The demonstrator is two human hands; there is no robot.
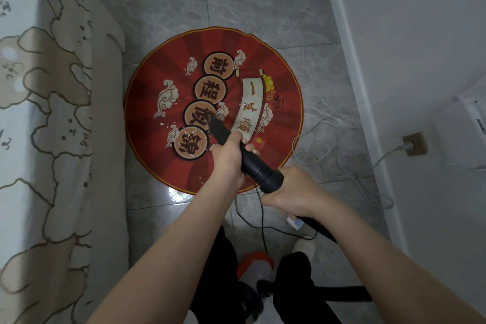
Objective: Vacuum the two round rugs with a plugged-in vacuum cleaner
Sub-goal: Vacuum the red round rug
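Note:
A round red rug [278,81] with gold characters and cloud patterns lies on the grey tile floor. Small white scraps are scattered over its lower left part. A black vacuum nozzle [219,130] touches the rug near its middle. My left hand [227,160] grips the nozzle tube just behind the tip. My right hand [289,192] grips the thicker ribbed hose end [265,176]. The orange and white vacuum body [253,265] stands on the floor between my legs. Only one rug is in view.
A bed with a bear-print sheet [47,113] runs along the left. A white wall [420,60] closes the right side, with a socket [416,143] holding a white plug. White cable [339,163] loops on the tiles beside the rug. A black cord [263,221] trails toward me.

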